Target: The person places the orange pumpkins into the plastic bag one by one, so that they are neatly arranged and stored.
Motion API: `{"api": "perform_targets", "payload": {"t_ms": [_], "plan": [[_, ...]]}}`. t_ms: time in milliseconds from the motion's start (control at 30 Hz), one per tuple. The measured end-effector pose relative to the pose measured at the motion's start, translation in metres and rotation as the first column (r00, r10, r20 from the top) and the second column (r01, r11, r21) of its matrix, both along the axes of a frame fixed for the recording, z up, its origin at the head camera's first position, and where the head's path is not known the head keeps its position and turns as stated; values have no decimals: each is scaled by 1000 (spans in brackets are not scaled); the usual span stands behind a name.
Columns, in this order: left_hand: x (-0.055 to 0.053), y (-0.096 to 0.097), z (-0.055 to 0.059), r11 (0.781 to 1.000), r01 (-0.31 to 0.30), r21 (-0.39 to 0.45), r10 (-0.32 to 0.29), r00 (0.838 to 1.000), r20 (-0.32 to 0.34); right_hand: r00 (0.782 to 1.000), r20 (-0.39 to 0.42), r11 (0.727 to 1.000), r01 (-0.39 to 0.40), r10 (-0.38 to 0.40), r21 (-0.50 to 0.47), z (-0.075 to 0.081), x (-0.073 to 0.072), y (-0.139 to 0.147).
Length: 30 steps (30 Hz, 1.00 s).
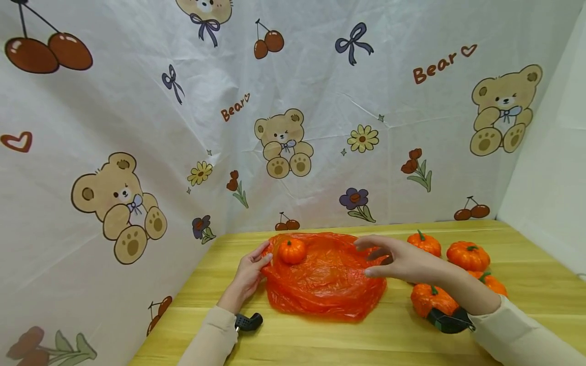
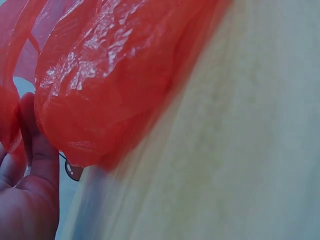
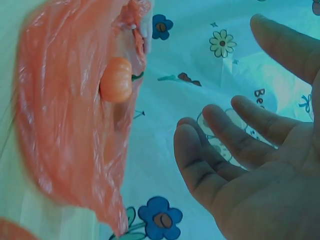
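A red plastic bag (image 1: 327, 277) lies spread on the table with its mouth facing up. One small orange pumpkin (image 1: 292, 251) with a green stem sits in its left part. At the bag's left edge, my left hand (image 1: 249, 274) pinches the plastic between thumb and fingers. My right hand (image 1: 403, 258) hovers over the bag's right edge, its fingers spread and loosely bent, with nothing in them; the right wrist view shows the bare palm (image 3: 270, 185). Red film (image 2: 110, 85) fills much of the left wrist view.
To the right, several more pumpkins (image 1: 468, 255) stand on the wooden table (image 1: 366, 340), some partly hidden by my right forearm. A white cloth (image 1: 320, 101) printed with bears and flowers hangs behind and at the left. A white wall (image 1: 549, 178) borders the right.
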State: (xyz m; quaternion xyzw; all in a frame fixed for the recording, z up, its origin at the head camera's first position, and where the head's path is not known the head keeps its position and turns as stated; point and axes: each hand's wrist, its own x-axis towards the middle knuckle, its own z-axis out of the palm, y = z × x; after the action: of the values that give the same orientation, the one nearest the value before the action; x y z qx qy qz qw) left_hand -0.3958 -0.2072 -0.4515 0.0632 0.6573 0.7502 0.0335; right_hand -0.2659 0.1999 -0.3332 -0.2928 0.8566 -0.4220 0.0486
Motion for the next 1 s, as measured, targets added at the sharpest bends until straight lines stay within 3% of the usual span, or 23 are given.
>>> {"api": "perform_targets", "payload": {"t_ms": [133,367,667,800,1000], "plan": [[0,1,1,1000,-6,1,6,1000,8,1000,12,1000,-14,14,4,1,8,15],[-1,2,2,1000,-14,-5,14,1000,-4,993,0,993,-117,117,-9,-3,24,45],[-1,1,3,1000,-19,-2,19,1000,-2,963,-70,964,-263,260,-35,-14,31,86],[-1,2,2,1000,-19,1,19,1000,2,954,-94,957,-288,284,-36,-20,32,102],[-1,2,3,1000,-23,15,22,1000,12,970,-79,972,-234,232,-13,-25,38,121]]}}
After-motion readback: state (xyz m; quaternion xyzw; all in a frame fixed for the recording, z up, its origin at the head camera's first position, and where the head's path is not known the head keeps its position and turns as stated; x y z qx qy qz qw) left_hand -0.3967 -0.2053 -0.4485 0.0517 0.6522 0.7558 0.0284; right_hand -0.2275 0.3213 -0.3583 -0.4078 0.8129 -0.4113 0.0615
